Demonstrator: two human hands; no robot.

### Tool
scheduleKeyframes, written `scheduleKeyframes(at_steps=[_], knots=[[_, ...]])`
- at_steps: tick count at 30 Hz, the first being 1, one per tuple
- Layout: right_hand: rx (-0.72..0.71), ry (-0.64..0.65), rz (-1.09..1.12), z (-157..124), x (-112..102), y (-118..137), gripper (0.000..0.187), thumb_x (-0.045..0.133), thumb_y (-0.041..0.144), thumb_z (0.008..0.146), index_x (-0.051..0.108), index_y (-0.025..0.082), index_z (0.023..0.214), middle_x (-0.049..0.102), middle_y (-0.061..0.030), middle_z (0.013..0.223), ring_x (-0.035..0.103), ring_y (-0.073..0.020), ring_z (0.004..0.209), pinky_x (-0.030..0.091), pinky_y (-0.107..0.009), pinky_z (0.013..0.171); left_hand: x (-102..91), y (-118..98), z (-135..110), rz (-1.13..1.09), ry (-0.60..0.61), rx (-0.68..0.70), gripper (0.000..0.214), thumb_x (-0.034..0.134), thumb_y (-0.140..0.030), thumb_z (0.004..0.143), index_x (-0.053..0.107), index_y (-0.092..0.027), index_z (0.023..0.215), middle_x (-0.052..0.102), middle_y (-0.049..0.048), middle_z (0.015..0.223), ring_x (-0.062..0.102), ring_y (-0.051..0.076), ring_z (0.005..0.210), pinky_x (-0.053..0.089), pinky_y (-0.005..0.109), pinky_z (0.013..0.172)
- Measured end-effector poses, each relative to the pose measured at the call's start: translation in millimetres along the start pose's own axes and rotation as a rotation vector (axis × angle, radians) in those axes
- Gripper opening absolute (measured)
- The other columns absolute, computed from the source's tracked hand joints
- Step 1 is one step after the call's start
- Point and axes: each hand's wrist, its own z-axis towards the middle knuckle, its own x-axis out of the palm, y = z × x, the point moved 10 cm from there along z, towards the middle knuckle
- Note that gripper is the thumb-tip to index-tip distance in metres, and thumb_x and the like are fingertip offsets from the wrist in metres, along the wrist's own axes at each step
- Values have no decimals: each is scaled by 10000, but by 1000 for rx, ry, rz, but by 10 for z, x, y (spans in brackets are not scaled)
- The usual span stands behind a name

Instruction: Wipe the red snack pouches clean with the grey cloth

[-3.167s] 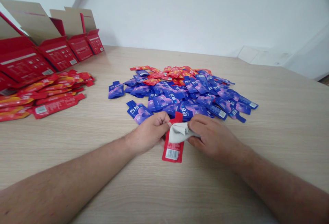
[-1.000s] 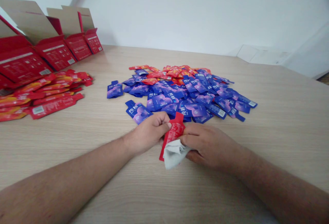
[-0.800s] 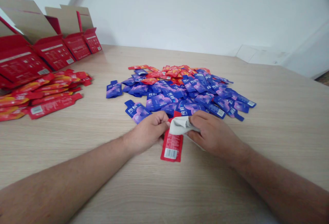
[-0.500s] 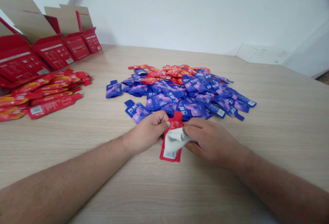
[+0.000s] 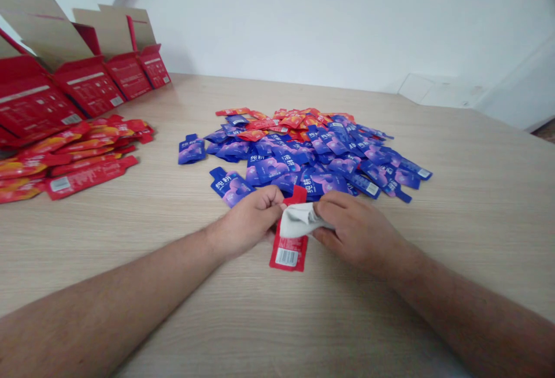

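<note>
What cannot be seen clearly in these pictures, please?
Head view: the white cloth and right hand hide the middle of the red sachet.
Head view: upper sachets hide lower ones in the blue sachet pile.
Head view: the left edge cuts off the nearest red carton.
Head view: carton print is too small to read.

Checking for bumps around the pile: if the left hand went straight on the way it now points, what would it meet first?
The left hand would most likely meet the red pouch at its fingertips, though depth is unclear and the white cloth could come first.
</note>
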Motion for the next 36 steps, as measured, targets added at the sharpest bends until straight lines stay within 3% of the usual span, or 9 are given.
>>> scheduleKeyframes(at_steps=[3,8,15,21,28,34,36], knots=[[33,-1,-5,-1,2,-39,99,614,270,958,637,176,977,646,-92,1003,605,-250,928,495,-383,811,9,-6,-4,1,0,1,250,647,-375,915,503,-191,827,504,-61,626,415,68,501,337,174,461],[-196,129,83,-41,124,290,40,644,208,914,639,209,954,660,-50,1055,610,-220,960,486,-342,819,6,-29,-23,6,-8,15,233,636,-347,921,511,-181,815,487,-64,609,375,55,492,291,159,459],[27,1,-26,6,10,-65,112,620,283,959,643,179,992,638,-85,984,605,-244,911,493,-373,792,-8,-4,-4,0,-16,3,272,672,-397,900,520,-182,827,517,-54,621,415,65,496,323,173,472],[-206,125,66,-41,119,294,47,659,211,908,649,210,954,666,-54,1044,620,-224,958,486,-343,813,6,-22,-14,-12,-7,22,229,652,-343,906,520,-176,823,524,-46,642,424,66,519,328,172,481],[52,-44,-20,17,-21,-145,113,615,280,960,634,172,988,638,-94,989,605,-251,926,497,-381,813,7,8,1,15,1,-7,243,662,-369,906,521,-185,831,537,-51,634,431,69,494,333,182,465],[-231,138,80,-55,134,337,38,665,203,896,652,212,931,669,-48,1012,616,-215,916,490,-337,796,7,-59,-21,35,-15,37,236,651,-355,903,526,-178,809,503,-58,616,384,64,504,296,175,473],[-215,115,64,-49,116,306,40,657,219,912,655,209,951,672,-55,1005,617,-222,912,496,-348,800,9,-53,-20,22,-12,36,241,651,-360,900,516,-182,808,505,-57,614,398,69,505,305,178,474]])
